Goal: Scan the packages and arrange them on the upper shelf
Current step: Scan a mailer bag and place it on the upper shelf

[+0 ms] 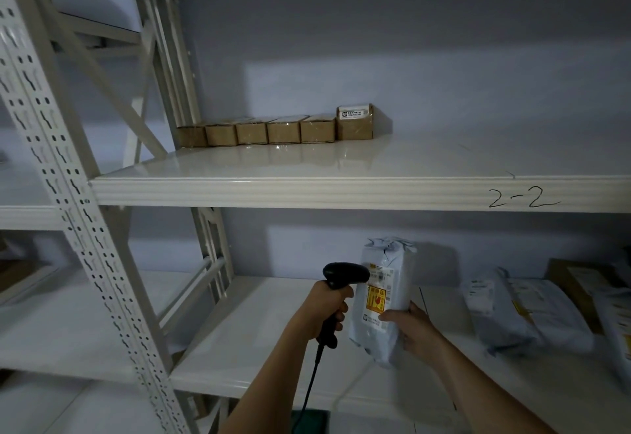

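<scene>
I have my left hand wrapped around the grip of the black corded handheld barcode scanner, its head pointing right at the label. My right hand grips the lower right edge of the pale grey plastic mailer package, thumb across the front near the yellow and red sticker. The two hands are close, apart only by the width of the package. The package stands nearly upright in the air in front of the lower white shelf, its long axis running top to bottom with the crumpled end upward, leaning slightly left. The scanner's nose sits just beside the printed label on its upper left face, so I judge this to be the scanning step.

The coming move turns on one thing: the upper white metal shelf board marked 2-2 lies straight above and beyond the package, so my right hand, which carries it, will have to lift it over the front lip. On that shelf a row of small brown cardboard boxes runs along the back, left of centre; the space to their right looks like the natural spot. More grey mailer bags lie flat on the lower shelf to the right, not yet scanned, I would guess.
</scene>
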